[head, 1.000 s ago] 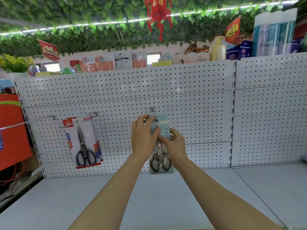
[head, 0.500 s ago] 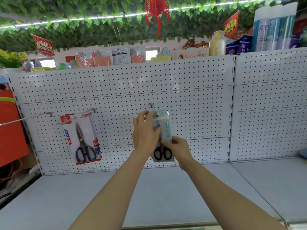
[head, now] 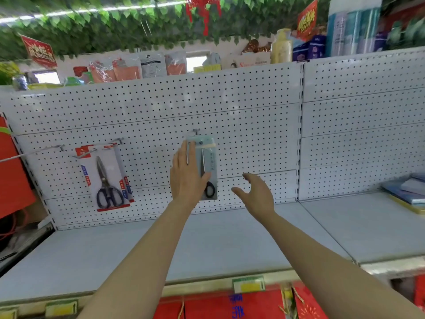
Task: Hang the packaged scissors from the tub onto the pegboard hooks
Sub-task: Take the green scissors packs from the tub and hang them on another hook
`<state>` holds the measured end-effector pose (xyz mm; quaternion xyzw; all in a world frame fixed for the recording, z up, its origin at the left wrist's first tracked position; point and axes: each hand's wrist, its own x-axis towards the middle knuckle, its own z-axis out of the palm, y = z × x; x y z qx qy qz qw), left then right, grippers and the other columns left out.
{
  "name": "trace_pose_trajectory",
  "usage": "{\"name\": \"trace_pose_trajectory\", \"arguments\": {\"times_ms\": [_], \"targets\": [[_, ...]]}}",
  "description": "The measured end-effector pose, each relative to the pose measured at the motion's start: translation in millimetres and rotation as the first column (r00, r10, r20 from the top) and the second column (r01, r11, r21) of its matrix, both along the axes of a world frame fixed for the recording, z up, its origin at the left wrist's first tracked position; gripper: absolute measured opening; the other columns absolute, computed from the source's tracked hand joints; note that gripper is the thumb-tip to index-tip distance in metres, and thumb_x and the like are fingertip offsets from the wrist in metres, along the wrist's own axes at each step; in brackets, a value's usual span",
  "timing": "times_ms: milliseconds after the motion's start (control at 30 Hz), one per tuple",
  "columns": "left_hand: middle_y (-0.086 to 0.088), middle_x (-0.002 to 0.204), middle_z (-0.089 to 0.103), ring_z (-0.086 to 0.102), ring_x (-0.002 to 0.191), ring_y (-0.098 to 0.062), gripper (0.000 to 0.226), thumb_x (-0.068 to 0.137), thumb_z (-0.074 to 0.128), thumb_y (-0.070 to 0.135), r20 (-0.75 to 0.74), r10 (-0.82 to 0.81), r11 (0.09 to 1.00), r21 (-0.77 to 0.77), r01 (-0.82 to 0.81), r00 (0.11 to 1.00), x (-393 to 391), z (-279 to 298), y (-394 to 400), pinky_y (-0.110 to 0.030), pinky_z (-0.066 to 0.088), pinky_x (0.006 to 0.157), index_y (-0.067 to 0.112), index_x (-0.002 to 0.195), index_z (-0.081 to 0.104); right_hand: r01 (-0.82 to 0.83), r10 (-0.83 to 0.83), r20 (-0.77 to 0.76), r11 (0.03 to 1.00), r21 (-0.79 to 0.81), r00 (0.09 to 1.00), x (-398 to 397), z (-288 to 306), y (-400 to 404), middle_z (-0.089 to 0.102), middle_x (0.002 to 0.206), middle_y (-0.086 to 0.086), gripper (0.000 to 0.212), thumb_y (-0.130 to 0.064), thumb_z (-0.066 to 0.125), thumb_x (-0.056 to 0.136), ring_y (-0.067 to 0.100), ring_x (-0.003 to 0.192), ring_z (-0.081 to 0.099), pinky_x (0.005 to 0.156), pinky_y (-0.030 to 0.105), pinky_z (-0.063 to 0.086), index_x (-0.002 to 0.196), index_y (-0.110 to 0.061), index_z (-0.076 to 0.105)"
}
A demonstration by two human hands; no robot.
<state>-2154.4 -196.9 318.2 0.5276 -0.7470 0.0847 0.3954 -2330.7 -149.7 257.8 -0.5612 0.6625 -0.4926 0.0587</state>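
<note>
Two hands at pegboard [head: 253, 125] | pale scissors pack [head: 208, 166] hangs upright below centre hook [head: 195, 131] | left hand [head: 186, 178] flat against pack, fingers straight | right hand [head: 255, 192] spread, just right of pack, apart.

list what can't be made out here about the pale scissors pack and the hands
- Head view: left hand covers the pale scissors pack's left half, hiding its grip.
- Pack print: too blurred to read.
- Hook: pack top hides whether it is threaded.
- Tub: outside the frame.
- Right hand: apart, holding nothing.
</note>
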Motion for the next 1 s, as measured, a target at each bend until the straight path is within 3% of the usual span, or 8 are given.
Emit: {"name": "trace_pose_trajectory", "arguments": {"times_ms": [200, 367, 533, 733, 1000], "targets": [[-0.005, 0.162, 0.015, 0.012, 0.147, -0.028, 0.092, 0.084, 0.069, 0.043, 0.108, 0.013, 0.998, -0.063, -0.006, 0.994, -5, -17, 51, -0.045, 0.018, 0.118, 0.016, 0.155, 0.017, 0.032, -0.066, -0.318, 0.993, -0.111, 0.946, -33, 11, 55, 0.056, 0.134, 0.007, 0.056, -0.039, 0.065, 0.088, 0.025, 0.125, 0.048, 0.105, 0.039, 0.031, 0.135, -0.012, 0.052], [-0.013, 0.151, 0.037, 0.034, 0.137, -0.035, 0.078, 0.083, 0.072, 0.042, 0.256, 0.036, 0.99, -0.138, -0.001, 0.966, -31, -34, 115, -0.048, 0.027, 0.112, 0.008, 0.145, 0.039, 0.021, -0.127, -0.477, 0.975, -0.222, 0.87, -76, 11, 112, 0.063, 0.124, 0.011, 0.054, -0.036, 0.07, 0.084, 0.032, 0.116, 0.056, 0.1, 0.043, 0.035, 0.128, -0.008, 0.058], [-0.011, 0.14, 0.048, 0.042, 0.127, -0.034, 0.067, 0.085, 0.068, 0.043, 0.278, 0.021, 0.99, -0.138, 0.019, 0.96, -81, -66, 197, -0.044, 0.029, 0.105, 0.009, 0.138, 0.046, -0.009, -0.192, -0.565, 0.943, -0.333, 0.803, -126, -2, 191, 0.067, 0.112, 0.011, 0.049, -0.033, 0.07, 0.079, 0.033, 0.103, 0.061, 0.094, 0.042, 0.039, 0.12, -0.007, 0.062], [-0.012, 0.138, 0.05, 0.043, 0.126, -0.035, 0.067, 0.083, 0.067, 0.042, 0.248, -0.059, 0.996, 0.076, 0.041, 0.967, -159, -155, 287, -0.046, 0.033, 0.102, 0.01, 0.138, 0.048, -0.013, -0.179, -0.596, 0.953, -0.303, 0.783, -189, -63, 285, 0.069, 0.103, 0.011, 0.046, -0.03, 0.069, 0.075, 0.032, 0.097, 0.063, 0.089, 0.041, 0.042, 0.114, -0.007, 0.065], [-0.006, 0.134, 0.052, 0.047, 0.121, -0.03, 0.064, 0.079, 0.072, 0.041, 0.207, -0.228, 0.887, 0.448, 0.115, 0.951, -249, -314, 373, -0.04, 0.038, 0.099, 0.013, 0.132, 0.051, 0.142, -0.1, -0.607, 0.99, 0.021, 0.789, -262, -228, 372, 0.069, 0.094, 0.009, 0.039, -0.023, 0.076, 0.072, 0.032, 0.089, 0.064, 0.086, 0.039, 0.038, 0.106, -0.006, 0.066]]}}
